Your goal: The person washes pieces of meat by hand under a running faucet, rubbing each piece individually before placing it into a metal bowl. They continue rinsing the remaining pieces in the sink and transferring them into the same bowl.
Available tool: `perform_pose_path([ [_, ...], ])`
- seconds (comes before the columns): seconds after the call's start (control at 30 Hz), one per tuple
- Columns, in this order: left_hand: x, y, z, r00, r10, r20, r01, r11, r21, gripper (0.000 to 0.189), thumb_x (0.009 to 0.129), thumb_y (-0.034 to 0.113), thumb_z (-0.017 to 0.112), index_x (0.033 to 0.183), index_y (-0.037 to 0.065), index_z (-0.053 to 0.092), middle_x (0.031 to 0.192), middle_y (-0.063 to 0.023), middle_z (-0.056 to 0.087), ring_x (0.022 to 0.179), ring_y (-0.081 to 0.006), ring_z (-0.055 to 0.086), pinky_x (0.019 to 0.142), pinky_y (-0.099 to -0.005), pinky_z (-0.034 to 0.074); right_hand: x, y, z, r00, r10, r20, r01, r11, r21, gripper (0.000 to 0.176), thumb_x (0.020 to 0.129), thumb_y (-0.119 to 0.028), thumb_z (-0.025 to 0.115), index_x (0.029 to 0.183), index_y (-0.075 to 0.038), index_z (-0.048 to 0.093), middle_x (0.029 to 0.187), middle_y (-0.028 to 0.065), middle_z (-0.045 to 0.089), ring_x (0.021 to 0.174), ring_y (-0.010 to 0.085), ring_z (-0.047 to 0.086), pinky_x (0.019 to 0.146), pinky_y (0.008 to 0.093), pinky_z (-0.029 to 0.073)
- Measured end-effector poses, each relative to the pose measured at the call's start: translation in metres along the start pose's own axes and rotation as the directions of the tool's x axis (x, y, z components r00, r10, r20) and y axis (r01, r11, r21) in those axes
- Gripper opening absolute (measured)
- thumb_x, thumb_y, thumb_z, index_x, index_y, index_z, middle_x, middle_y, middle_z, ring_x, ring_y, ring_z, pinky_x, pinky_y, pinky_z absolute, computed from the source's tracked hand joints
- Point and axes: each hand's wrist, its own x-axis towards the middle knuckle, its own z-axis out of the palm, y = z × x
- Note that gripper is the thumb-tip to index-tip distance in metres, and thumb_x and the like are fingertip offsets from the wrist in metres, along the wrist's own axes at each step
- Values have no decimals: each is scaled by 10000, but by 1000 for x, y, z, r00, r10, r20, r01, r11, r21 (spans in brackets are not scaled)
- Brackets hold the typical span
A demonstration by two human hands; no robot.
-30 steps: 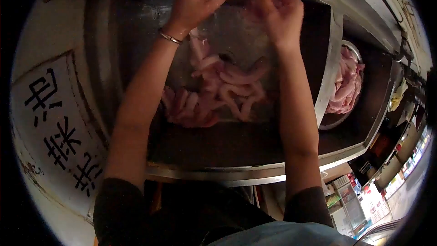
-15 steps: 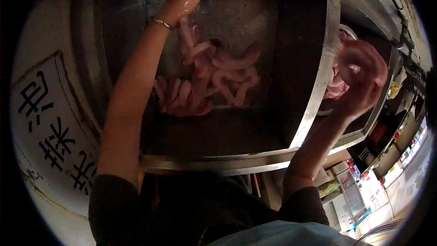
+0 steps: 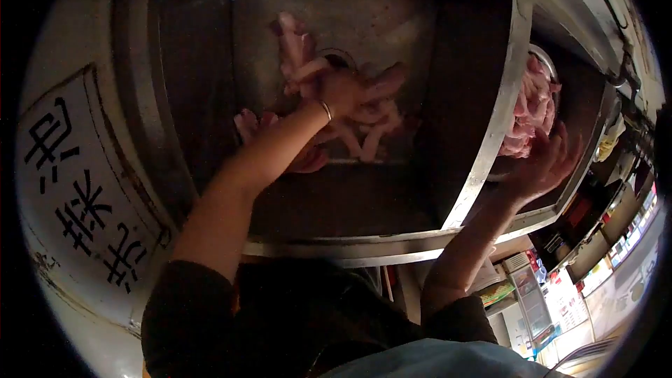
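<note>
Long pink pieces of raw meat (image 3: 297,49) lie loosely heaped on the floor of a metal sink (image 3: 378,203). My left hand (image 3: 343,93), a bracelet at its wrist, is down among them, touching the heap. Its fingers blend into the dim meat, so their grip does not show. Over in the right-hand basin, a round metal bowl (image 3: 548,63) is piled with more raw meat (image 3: 532,108). My right hand (image 3: 546,164) is at the near edge of that pile, fingers apart, with no piece visible in it.
A metal divider (image 3: 486,133) separates the two basins. The sink's front rim (image 3: 364,248) runs before my body. A dark round drain (image 3: 339,59) shows behind the meat. On the left stands a white panel (image 3: 77,189) with black handwritten characters. Shelves with papers and boxes (image 3: 539,301) are at lower right.
My left hand has come down from the sink's far side onto the meat heap. My right hand has lowered beside the bowl, and the curled piece of meat at it is out of the hand.
</note>
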Motion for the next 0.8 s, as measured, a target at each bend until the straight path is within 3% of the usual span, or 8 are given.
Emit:
perform_pose_path([
  [0.07,20,-41,63,975,-126,-183,128,992,1,404,755,412,483,1009,111,570,882,-136,584,777,-269,568,724,-396,432,-16,-24,34,963,-180,199,242,903,-354,325,823,-63,489,1140,-8,444,1015,123,554,805,179,566,665,248,470],
  [0.13,26,-59,65,902,-240,-360,251,968,-17,292,784,275,506,1008,96,563,819,-130,591,684,-232,573,677,-380,442,-41,-17,61,835,388,391,-386,918,-88,224,821,-65,504,1028,16,531,957,89,577,798,148,553,682,234,449],
  [0.2,18,-56,11,947,-188,-260,-73,661,-747,520,718,405,585,1078,36,523,946,-141,574,827,-231,557,758,-368,425,-61,25,99,795,264,546,-275,959,-64,226,830,-121,530,1003,23,557,979,92,576,866,127,530,764,248,424],
  [0.3,16,-62,-14,590,-546,-595,-116,672,-731,426,714,253,608,1034,-14,519,891,-114,585,771,-173,552,699,-313,437,-84,64,163,543,432,720,-559,826,-74,402,821,-286,557,1086,15,524,1046,116,561,908,149,526,783,264,420],
  [0.4,3,-74,-58,703,-524,-480,-224,477,-850,352,694,171,626,981,-6,524,829,-66,587,740,-121,541,644,-279,443,-84,68,230,364,364,857,-737,676,26,526,808,-396,547,1139,6,481,1039,114,565,901,161,533,777,265,423],
  [0.53,-28,-71,-90,676,-399,-620,-175,731,-660,292,689,134,647,915,-5,524,814,-32,581,716,-97,527,615,-262,441,-72,-8,284,439,-54,897,-652,668,359,346,779,-209,616,1040,-8,510,954,83,575,859,147,542,737,272,445],
  [0.6,-33,-86,-75,749,-521,-410,-415,114,-903,290,720,115,623,954,-14,513,798,-26,579,709,-112,526,613,-264,441,-74,-16,301,583,-57,811,-551,706,446,239,765,-131,623,956,-21,529,811,21,585,732,80,540,625,231,443],
  [0.8,-38,-144,-25,620,-270,-737,-326,766,-555,314,807,149,550,1084,27,465,919,-4,512,856,-106,477,730,-226,392,-68,-18,324,636,-137,760,-434,751,498,239,651,-20,664,871,-14,569,696,12,583,693,83,548,618,259,464],
])
